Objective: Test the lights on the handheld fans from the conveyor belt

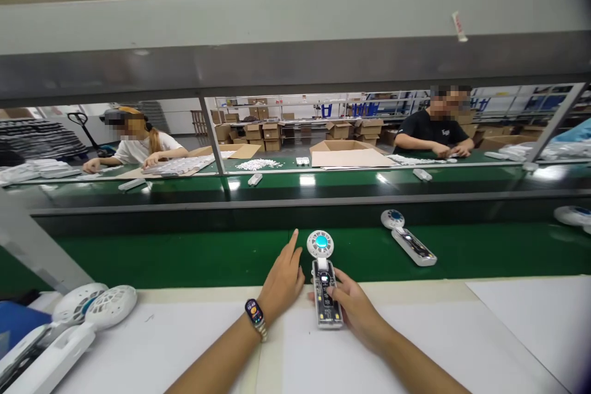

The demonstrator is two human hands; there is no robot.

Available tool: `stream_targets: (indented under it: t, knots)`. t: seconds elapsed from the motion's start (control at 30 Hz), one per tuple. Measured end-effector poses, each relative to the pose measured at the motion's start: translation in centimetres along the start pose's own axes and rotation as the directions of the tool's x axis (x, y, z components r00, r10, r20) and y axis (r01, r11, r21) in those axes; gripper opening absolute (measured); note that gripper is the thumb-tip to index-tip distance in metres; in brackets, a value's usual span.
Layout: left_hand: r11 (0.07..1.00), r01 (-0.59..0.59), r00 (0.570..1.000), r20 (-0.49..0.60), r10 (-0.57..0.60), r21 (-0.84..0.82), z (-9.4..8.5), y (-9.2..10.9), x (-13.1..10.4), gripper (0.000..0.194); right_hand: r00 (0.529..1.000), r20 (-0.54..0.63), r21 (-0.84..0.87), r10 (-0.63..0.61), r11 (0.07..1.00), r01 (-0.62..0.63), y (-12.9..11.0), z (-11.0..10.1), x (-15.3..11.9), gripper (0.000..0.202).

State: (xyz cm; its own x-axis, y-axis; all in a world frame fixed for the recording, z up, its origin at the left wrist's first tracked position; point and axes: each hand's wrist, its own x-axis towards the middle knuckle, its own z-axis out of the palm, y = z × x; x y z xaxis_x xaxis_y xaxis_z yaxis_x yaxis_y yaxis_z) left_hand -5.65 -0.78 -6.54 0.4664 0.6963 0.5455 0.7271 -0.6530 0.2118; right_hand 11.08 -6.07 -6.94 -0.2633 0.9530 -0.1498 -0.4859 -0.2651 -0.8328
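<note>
A small handheld fan [329, 314] with a round white head, a blue centre and a clear-fronted body with a lit display is upright in front of me. My right hand [353, 305] is wrapped round its body from the right, thumb on the front. Just left of the fan, my left hand [282, 277] has its index finger stretched out towards the belt and holds nothing; a watch is on that wrist. Further right, a similar fan [413, 247] lies on the green belt [184, 258].
White fans [111, 308] lie at the left beside a blue bin [16, 323]. Another fan [572, 216] is at the right edge. Across a metal frame [212, 135], two people [143, 141] sit at a bench with small parts [258, 164] and cardboard boxes [346, 154].
</note>
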Motion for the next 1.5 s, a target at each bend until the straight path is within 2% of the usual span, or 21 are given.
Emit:
stream_targets:
  t: [0.17,0.33,0.57,1.1,1.3,1.5]
  knots:
    - [0.999,-0.005,0.999,0.033,0.007,-0.037,0.2,-0.1,0.0,0.058,0.999,0.012,-0.03,0.031,0.999,-0.03,-0.5,0.4,-0.5,0.054]
    - [0.997,-0.036,0.999,0.017,0.037,-0.064,0.6,-0.4,-0.2,0.066,0.999,0.034,-0.039,0.018,0.999,-0.017,-0.5,0.4,-0.5,0.053]
    - [0.991,-0.102,0.994,0.021,0.104,-0.088,0.4,-0.3,-0.2,0.062,0.997,0.078,-0.065,0.005,0.998,0.0,-0.4,0.4,-0.5,0.053]
    - [0.994,-0.068,0.995,0.062,0.074,-0.087,-0.1,-0.1,-0.1,0.055,0.996,0.087,-0.077,0.008,0.997,-0.002,-0.5,0.6,-0.9,0.058]
    - [0.994,-0.102,0.995,0.007,0.102,-0.049,0.2,-0.1,-0.2,0.055,0.998,0.052,-0.111,-0.03,0.993,0.036,0.5,0.1,-0.1,0.064]
    - [0.996,-0.083,0.996,0.017,0.084,-0.037,0.4,-0.1,-0.2,0.058,0.995,0.097,-0.113,-0.017,0.993,0.028,0.2,0.2,-0.3,0.061]
